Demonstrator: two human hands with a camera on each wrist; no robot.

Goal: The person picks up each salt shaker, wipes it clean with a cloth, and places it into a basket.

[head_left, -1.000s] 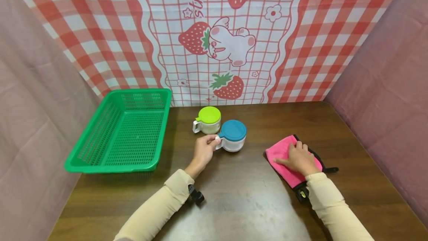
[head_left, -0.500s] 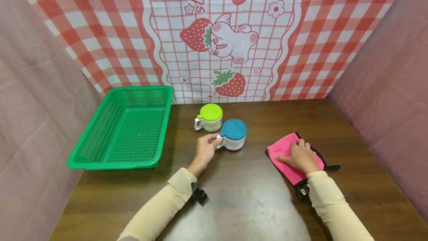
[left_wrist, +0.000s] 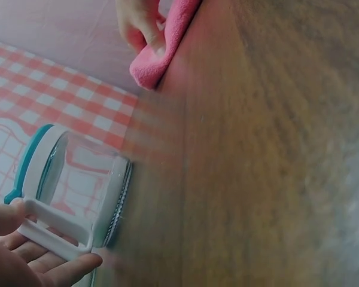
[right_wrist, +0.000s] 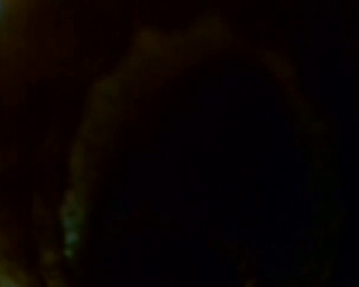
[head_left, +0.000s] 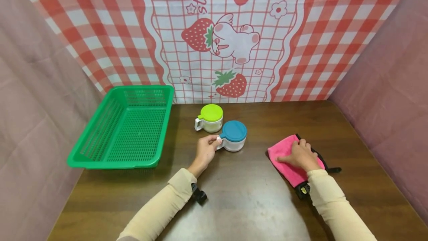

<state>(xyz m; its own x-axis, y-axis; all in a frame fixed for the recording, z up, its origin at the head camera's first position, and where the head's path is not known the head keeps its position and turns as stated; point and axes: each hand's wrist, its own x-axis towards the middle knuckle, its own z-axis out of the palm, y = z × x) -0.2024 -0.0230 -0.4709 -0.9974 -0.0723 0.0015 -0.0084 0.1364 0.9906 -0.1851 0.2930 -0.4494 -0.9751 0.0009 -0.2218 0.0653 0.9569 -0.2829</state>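
A clear jar with a blue lid (head_left: 234, 131) and a white handle (left_wrist: 60, 218) stands upright on the table. My left hand (head_left: 204, 152) holds it by that handle, thumb at the top near the lid's tab, fingers behind and below. Off to the right lies a pink cloth (head_left: 280, 149) with black edging and a black strap. On top of this cloth rests my right hand (head_left: 301, 157), its thumb stretched out to the left and its fingers loosely bent. The right wrist view is almost black and shows none of this.
Just behind the blue-lidded jar stands a similar jar with a lime-green lid (head_left: 212, 113), its handle pointing left. A green plastic basket (head_left: 164, 131) sits at the back left. A checked strawberry-print curtain (head_left: 301, 47) hangs along the table's back edge.
The head view has shifted slightly. Both hands keep their places, the left at the jar's handle and the right on the pink cloth; nothing else visibly moves.
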